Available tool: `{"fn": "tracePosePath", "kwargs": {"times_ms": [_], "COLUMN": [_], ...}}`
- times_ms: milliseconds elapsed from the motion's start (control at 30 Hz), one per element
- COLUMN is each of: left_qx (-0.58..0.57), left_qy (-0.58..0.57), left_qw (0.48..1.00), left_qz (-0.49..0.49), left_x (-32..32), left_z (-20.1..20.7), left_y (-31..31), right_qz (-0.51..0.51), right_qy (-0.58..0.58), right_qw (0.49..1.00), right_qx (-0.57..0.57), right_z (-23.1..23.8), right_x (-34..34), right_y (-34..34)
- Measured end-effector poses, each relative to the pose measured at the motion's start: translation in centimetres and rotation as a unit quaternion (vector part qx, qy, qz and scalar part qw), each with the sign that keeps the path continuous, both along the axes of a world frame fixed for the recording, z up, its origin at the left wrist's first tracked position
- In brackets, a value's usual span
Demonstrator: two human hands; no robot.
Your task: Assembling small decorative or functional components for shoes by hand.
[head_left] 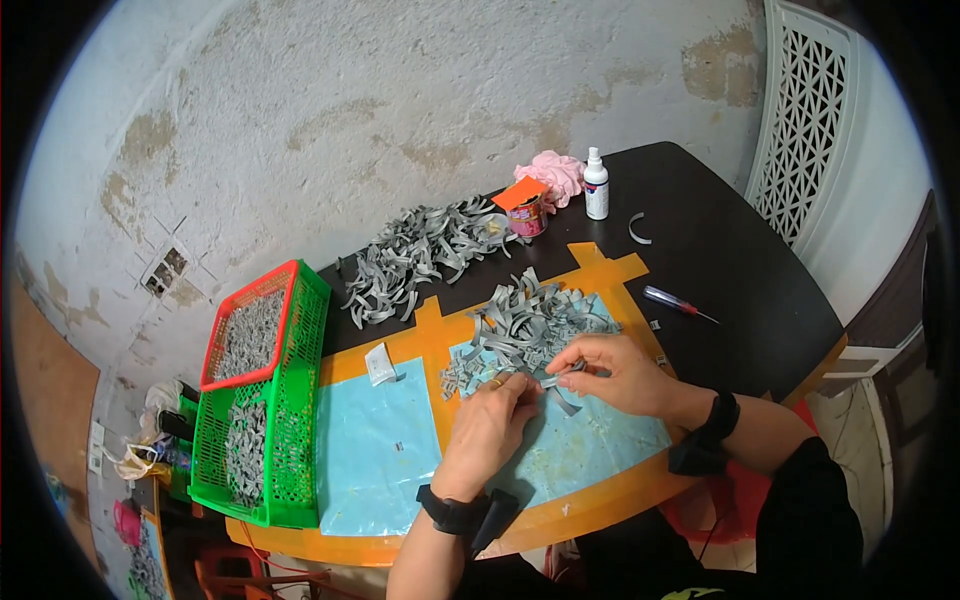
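Note:
Over the blue sheet, my left hand (488,425) and my right hand (622,372) are close together with their fingertips pinched. A small grey strip (563,379) runs between them, held by both. Another grey curved strip hangs just below the fingers; what holds it is hard to make out. Right behind my hands lies a heap of grey curved strips (522,325), with smaller grey pieces (462,372) around its left and right edges. My left fingers partly cover the front of this heap.
A larger heap of grey strips (425,250) lies farther back. A green basket (308,370) and a red-rimmed basket (300,290), both holding grey pieces, stand left. Behind are a can (527,218), pink cloth (555,175) and spray bottle (596,188); a screwdriver-like tool (675,302) lies right.

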State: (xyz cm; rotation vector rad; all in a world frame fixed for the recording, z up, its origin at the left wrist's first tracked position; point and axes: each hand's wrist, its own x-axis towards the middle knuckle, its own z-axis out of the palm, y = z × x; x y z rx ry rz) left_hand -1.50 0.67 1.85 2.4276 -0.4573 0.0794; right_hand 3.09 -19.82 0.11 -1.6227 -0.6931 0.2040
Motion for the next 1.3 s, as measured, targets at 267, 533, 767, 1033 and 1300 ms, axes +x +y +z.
{"fn": "tracePosePath", "kwargs": {"times_ms": [267,533,767,1033,1300], "left_qx": [-0.430,-0.515,-0.539,-0.575,-0.521], "left_qy": [0.187,0.236,0.254,0.237,0.193], "left_qw": [0.883,0.824,0.803,0.781,0.831], "left_qz": [-0.017,0.014,0.020,0.044,-0.015], "left_x": [0.6,0.2,0.1,0.0,-0.5], "left_z": [-2.2,-0.9,-0.3,-1.0,-0.5], "left_y": [-0.2,-0.8,-1.0,-0.8,-1.2], "right_qz": [0.045,0.033,0.041,0.066,0.075], "right_qy": [0.126,0.188,0.206,0.215,0.232], "right_qw": [0.987,0.976,0.970,0.965,0.960], "right_qx": [0.091,0.102,0.124,0.132,0.141], "right_z": [0.8,1.0,1.1,0.9,1.1], "right_x": [-0.2,0.1,0.0,-0.2,-0.3], "right_y": [-0.5,-0.8,-0.8,-0.7,-0.7]}}
